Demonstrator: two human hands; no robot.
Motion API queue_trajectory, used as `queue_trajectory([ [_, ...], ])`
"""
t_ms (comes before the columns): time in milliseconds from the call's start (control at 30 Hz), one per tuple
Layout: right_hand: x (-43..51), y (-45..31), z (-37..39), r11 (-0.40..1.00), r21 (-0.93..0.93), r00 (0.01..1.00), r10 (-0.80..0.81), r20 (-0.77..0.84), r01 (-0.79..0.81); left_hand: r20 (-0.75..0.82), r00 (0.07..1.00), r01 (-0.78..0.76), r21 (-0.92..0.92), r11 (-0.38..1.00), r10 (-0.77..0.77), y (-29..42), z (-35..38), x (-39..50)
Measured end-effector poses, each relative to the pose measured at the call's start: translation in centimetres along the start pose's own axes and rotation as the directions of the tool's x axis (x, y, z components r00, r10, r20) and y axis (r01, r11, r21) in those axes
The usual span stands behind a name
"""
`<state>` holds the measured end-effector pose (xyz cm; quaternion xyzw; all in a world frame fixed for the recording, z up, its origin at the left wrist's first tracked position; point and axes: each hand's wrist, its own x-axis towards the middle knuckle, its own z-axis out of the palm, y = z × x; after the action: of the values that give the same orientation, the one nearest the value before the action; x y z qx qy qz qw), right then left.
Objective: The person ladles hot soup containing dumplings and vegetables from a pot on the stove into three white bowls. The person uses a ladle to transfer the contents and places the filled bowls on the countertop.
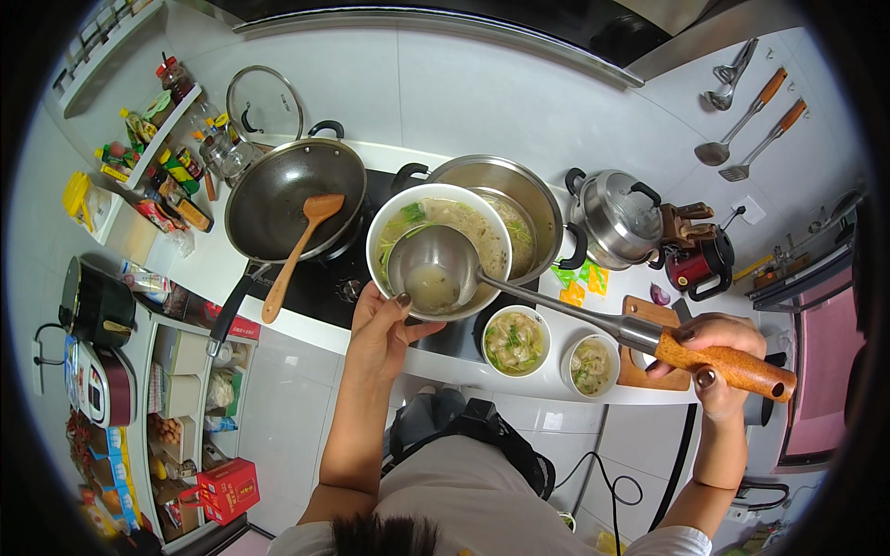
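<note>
With my left hand (381, 323) I hold a white bowl (375, 240) of soup with green leaves by its near rim, partly over a steel pot (459, 168). In my right hand (716, 358) is the wooden handle of a steel ladle (434, 267). The ladle's cup, with some cloudy broth in it, is over the bowl's near side and hides part of the soup. Behind the bowl, the pot holds more broth and greens. Two smaller bowls of soup with greens, one nearer the pot (516, 340) and one farther right (591, 365), stand at the counter's front edge.
A wok (278, 201) with a wooden spatula (309, 240) across its rim sits left on the black hob (299, 306). To the right are a lidded steel pot (619, 215), a red kettle (699, 264), a knife block (685, 226) and a wooden cutting board (643, 375). Seasoning bottles (184, 201) stand at left.
</note>
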<state>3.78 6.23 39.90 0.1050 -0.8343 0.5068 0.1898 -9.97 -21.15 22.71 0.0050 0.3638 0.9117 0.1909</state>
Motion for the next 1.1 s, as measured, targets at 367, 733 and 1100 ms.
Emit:
queue_trajectory([
  [367, 0.1, -0.1, 0.1, 1.000, 0.016, 1.000, -0.010, -0.003, 0.010, 0.008, 1.000, -0.002, -0.015, 1.000, 0.002, 0.0, 0.0, 0.0],
  [733, 0.5, 0.0, 0.2, 0.998, 0.068, 1.000, -0.018, 0.021, 0.016, -0.008, 1.000, -0.005, 0.005, 1.000, 0.005, 0.1, 0.0, 0.0],
  [1100, 0.6, 0.6, 1.1, 0.989, 0.138, 0.998, 0.058, 0.012, -0.060, 0.003, 1.000, 0.015, -0.026, 1.000, -0.015, 0.7, 0.3, -0.3],
])
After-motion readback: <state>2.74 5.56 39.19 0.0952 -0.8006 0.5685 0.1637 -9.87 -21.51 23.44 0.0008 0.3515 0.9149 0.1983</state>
